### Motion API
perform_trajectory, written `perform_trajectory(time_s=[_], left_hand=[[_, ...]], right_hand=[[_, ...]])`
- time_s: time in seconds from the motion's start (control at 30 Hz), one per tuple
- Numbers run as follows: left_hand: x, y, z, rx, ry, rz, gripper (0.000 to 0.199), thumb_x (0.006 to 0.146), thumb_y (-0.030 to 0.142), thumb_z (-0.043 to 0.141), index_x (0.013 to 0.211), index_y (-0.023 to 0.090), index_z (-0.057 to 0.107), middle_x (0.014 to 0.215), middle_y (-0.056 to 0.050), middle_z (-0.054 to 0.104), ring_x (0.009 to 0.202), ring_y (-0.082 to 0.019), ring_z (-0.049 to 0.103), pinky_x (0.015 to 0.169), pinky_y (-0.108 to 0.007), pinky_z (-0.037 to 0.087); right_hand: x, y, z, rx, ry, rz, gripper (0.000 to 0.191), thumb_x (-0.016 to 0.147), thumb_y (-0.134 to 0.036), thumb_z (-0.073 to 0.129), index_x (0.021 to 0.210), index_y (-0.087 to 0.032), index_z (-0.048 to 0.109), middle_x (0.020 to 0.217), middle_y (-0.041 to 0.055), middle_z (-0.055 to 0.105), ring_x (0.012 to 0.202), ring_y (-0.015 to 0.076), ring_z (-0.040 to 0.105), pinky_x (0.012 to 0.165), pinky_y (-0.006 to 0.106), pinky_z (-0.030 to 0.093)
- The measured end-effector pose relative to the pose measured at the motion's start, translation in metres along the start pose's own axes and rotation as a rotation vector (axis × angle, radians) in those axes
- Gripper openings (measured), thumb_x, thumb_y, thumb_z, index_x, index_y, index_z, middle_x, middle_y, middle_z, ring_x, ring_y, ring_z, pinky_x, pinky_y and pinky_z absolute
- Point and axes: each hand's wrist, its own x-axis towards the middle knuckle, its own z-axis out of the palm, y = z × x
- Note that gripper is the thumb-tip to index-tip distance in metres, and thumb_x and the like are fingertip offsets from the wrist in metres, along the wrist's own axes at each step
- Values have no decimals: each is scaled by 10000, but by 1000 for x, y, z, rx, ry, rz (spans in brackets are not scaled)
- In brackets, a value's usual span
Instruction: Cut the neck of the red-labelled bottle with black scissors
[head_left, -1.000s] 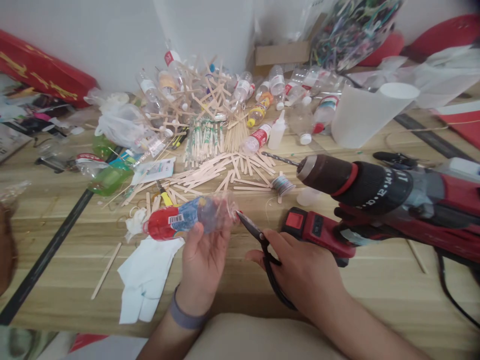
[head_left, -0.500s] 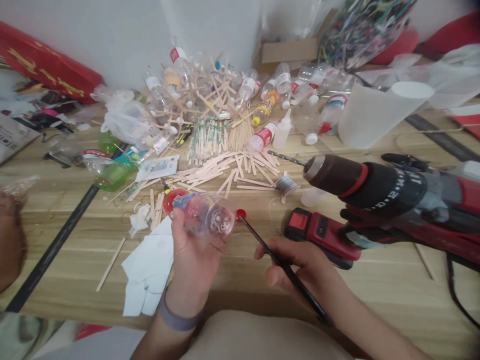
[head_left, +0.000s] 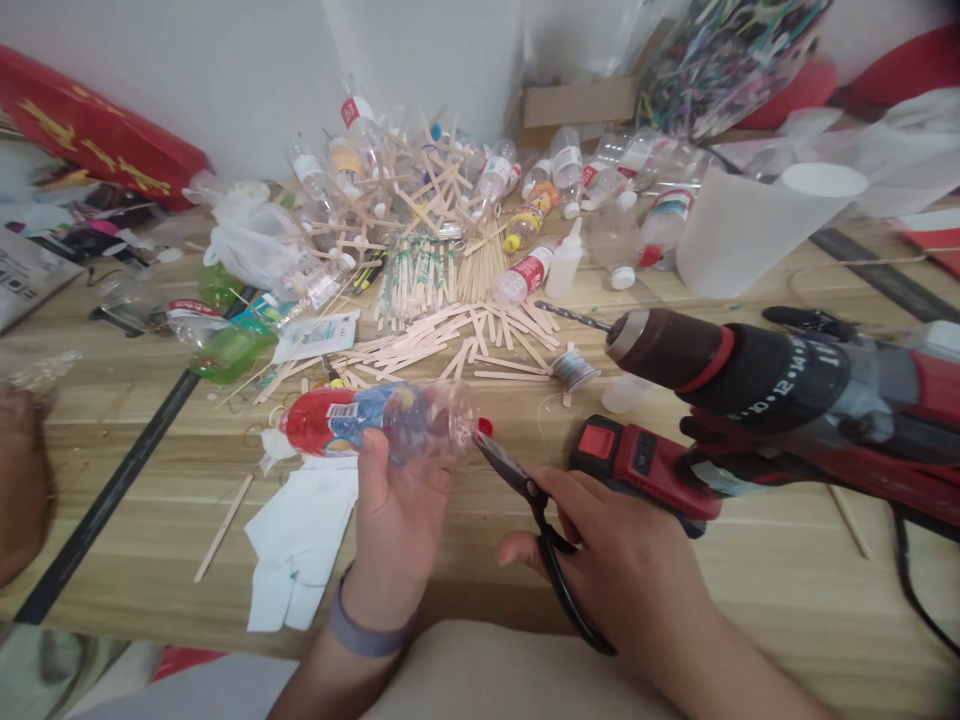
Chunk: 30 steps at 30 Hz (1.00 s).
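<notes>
My left hand is wrapped round a clear plastic bottle with a red and blue label, lying sideways above the table. The bottle's bare clear end points right. In my right hand are black-handled scissors; their blades look closed, and the tips are at the bottle's clear end. Whether the tips touch or pierce the plastic cannot be made out. Just behind the tips is a small red cap. White paper pieces lie below the bottle on the left.
A red and black power drill stands at the right, its bit pointing left. Wooden sticks, a wire spool and many bottles cover the back. At the left edge is another person's hand.
The bottle has turned from pointing its clear end towards me to lying sideways, showing its label. My right hand has turned the scissors, and their tips are now at the bottle's end.
</notes>
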Motion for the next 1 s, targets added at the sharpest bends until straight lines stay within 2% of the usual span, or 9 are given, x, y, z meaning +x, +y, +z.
perform_trajectory(time_s=[0.17,0.4,0.57,0.7,0.83,1.0], left_hand=[[-3,-4,-3,32,-90,72,283,763,493,729,978,308,745,1072,19,753,1016,-182,691,924,-296,532],[-8,-9,-7,131,-42,111,460,657,491,811,1070,308,728,1230,-6,695,1233,-261,579,1004,-345,504],[-11,-11,-9,147,-45,71,589,566,491,863,1106,305,720,1302,6,652,1348,-300,468,1056,-331,476],[-13,-10,-8,145,-86,62,560,584,491,854,1099,317,719,1256,9,680,1372,-297,439,1073,-345,465],[-15,-11,-7,133,-103,62,511,632,486,826,1106,329,717,1202,19,715,1306,-278,522,1011,-325,518],[-17,-10,-7,147,-96,79,565,609,474,847,1137,337,697,1302,31,662,1329,-236,501,1060,-292,477]], right_hand=[[0,-2,-1,-28,-17,9,675,933,-707,267,836,-175,670,570,2,636,404,139,591,408,277,305],[0,-2,-3,-51,-30,35,697,941,-705,241,809,-180,681,559,12,639,404,139,580,409,276,284],[-1,-1,-4,-138,-27,9,692,952,-685,248,800,-171,686,565,29,638,391,140,553,406,281,278],[-3,1,-6,-199,-73,-34,614,958,-660,311,854,-177,675,583,28,630,408,137,556,418,279,277],[-3,-1,-10,-252,-94,-35,586,975,-635,293,795,-192,634,544,16,589,383,150,541,413,291,255],[-3,-2,-14,-214,-120,-33,560,982,-622,297,808,-196,616,561,12,601,390,152,557,411,288,252]])
